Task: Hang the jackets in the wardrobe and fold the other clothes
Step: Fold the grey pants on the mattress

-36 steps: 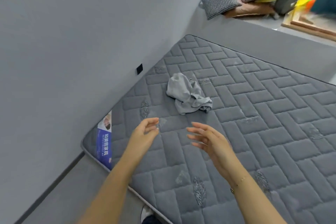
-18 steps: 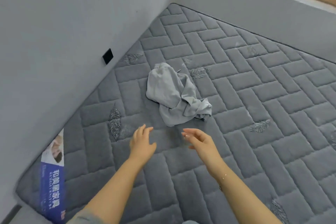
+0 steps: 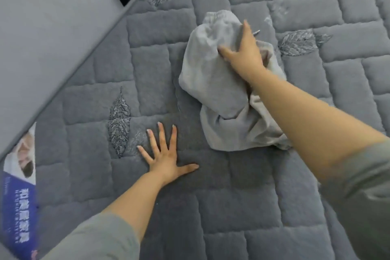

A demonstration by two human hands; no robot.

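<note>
grey quilted fabric covers the mattress (image 3: 242, 207) where the work is going on, and a paler grey garment (image 3: 213, 82) lies crumpled on it, a little way in from the wall (image 3: 52, 27) on the left. the person's right hand (image 3: 245, 48) is down on the upper part of that bundle, thumb spread out to the left and the fingers reaching over the top fold; they seem to be closing into the cloth, though the fingertips are partly lost in the folds, so a firm pinch cannot be confirmed. the left hand (image 3: 163, 154) lies flat on the bare mattress just beside the near-left edge of the garment, fingers straight and splayed, holding nothing — it looks like a brace for the lean forward. what kind of garment this is cannot be told while it is bunched up; a gathered band shows at its far end, which hints at a waistband or cuff rather than a jacket. the step in hand, by that reading, is picking up a loose piece for folding. the next move calls for lifting or dragging it clear, finding an edge or that band, and bringing the left hand over to take a second corner so the cloth can be shaken out and laid flat. a blue label (image 3: 19, 207) sits on the mattress side at lower left, well apart.
</note>
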